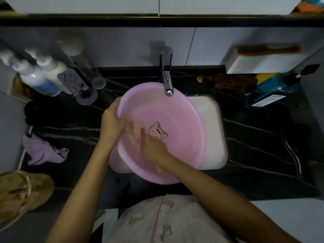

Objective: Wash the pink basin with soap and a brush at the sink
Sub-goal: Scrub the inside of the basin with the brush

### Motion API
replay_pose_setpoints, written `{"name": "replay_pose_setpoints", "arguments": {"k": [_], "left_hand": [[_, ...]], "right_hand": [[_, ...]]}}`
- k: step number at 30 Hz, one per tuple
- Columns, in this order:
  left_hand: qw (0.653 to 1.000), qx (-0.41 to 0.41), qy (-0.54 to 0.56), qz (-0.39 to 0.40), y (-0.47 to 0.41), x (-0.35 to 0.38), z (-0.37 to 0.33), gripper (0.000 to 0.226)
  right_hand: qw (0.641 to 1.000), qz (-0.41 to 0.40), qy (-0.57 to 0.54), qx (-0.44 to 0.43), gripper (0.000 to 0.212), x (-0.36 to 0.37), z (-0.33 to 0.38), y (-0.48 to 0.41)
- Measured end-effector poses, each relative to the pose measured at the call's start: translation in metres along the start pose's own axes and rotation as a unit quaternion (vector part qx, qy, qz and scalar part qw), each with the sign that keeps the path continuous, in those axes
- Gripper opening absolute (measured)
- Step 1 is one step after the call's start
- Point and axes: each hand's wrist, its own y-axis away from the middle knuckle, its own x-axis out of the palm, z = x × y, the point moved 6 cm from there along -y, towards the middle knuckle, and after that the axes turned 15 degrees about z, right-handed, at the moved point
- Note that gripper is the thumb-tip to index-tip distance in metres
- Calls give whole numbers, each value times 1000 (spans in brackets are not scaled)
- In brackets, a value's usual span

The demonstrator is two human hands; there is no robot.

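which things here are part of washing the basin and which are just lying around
In the job: pink basin; left hand gripping its rim; right hand inside it; tap; sink; brown brush on the white box, not in hand.

Lying about: purple cloth; brown cloth; straw item; white pump bottles and blue bottle, untouched (either may be soap, cannot tell).

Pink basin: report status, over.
Left hand grips basin by its rim. Right hand open inside basin, fingers blurred, no brush held. Basin tilted over sink, tap above its far rim.
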Motion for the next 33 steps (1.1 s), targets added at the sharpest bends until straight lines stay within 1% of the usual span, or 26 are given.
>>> {"name": "replay_pose_setpoints", "arguments": {"k": [2,3,4,5,7,8,9,10,11,13,14,15,16,17,19,21,23,25,26,27,28,29,30,31,32,33], "left_hand": [[1000,3,1,3,0,-1,0,69],[1000,1,1,6,0,-1,0,68],[1000,0,3,6,1,0,-1,67],[1000,0,4,4,1,-1,-2,67],[1000,1,5,0,2,0,-4,66],[1000,4,8,3,4,1,-6,65],[1000,9,13,9,6,1,-8,64],[1000,18,19,13,7,1,-9,63],[999,23,25,16,6,0,-9,61],[999,14,24,21,5,-2,-2,62],[999,10,25,19,3,-3,1,65],[1000,10,23,15,2,-4,3,67],[1000,12,20,10,1,-4,4,69],[1000,13,14,10,1,-3,5,70],[1000,19,13,14,0,-2,5,70],[1000,12,16,14,1,-3,11,71],[1000,5,11,17,2,-4,14,70],[1000,2,15,25,5,-4,17,67],[999,-3,22,28,6,-2,19,66],[999,-9,31,29,8,-1,21,66],[999,-13,44,27,9,1,22,66],[998,-15,53,23,10,2,22,66],[998,-15,58,18,10,2,22,66],[998,-16,57,12,10,2,22,65],[998,-15,57,8,10,1,22,65],[998,-16,54,9,11,0,22,65]], "right_hand": [[994,-46,-41,92,67,-22,-28,-6],[988,-47,-41,139,68,-22,-41,-3],[985,-30,-30,168,68,-15,-45,5],[987,-7,-15,159,69,-4,-40,10],[997,32,8,69,70,16,-8,17],[999,42,19,26,70,19,3,14],[999,31,27,9,69,12,6,5],[1000,6,23,18,67,-2,2,-5],[999,-20,9,47,65,-17,-9,-11],[990,-33,7,138,66,-26,-35,-8],[985,-29,9,169,69,-20,-42,0],[986,-18,5,166,70,-10,-40,3],[991,-3,2,133,70,0,-28,8],[997,13,1,82,68,9,-11,9],[999,17,13,-29,60,10,16,2],[995,36,36,-83,58,4,23,2],[986,93,102,-95,58,10,3,12],[973,131,184,-49,61,20,-29,27],[969,118,218,-21,63,19,-41,27],[969,86,233,2,66,13,-46,23],[975,50,216,19,67,5,-47,16],[984,18,176,25,68,-1,-44,4],[992,1,128,15,66,-5,-36,-5],[996,8,87,-13,63,-3,-23,-9],[996,39,66,-53,60,5,-10,-7],[990,79,69,-91,57,15,-1,3]]}}
